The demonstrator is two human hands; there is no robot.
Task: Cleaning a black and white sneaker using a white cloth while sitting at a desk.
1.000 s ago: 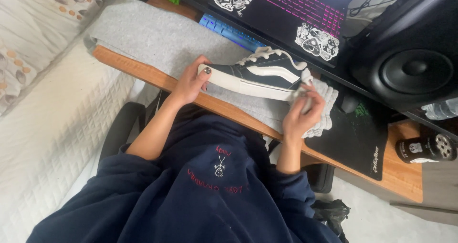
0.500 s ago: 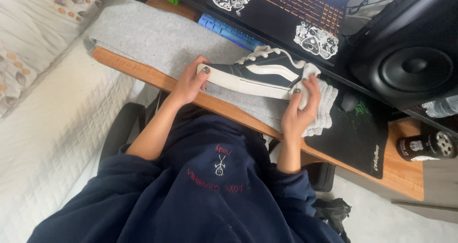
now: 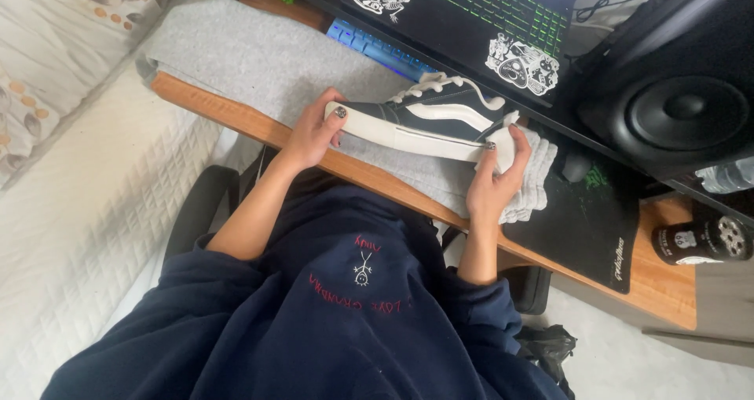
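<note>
Lying sideways on grey towel [image 3: 259, 62], navy canvas sneaker [image 3: 428, 121] with white rubber sole, white stripe, white laces. Gripping sneaker's one end, left hand [image 3: 314, 133], fingers curled. Pressing white cloth [image 3: 506, 145] against sneaker's other end, right hand [image 3: 491, 184], fingers closed around cloth. Beneath towel, wooden worktop [image 3: 667, 290]; behind sneaker, lit keyboard [image 3: 487, 7], black speaker [image 3: 679, 78].

Matt canvas sneaker [image 3: 424, 121] with smooth rubber sole on grey fleece towel [image 3: 259, 62].
</note>
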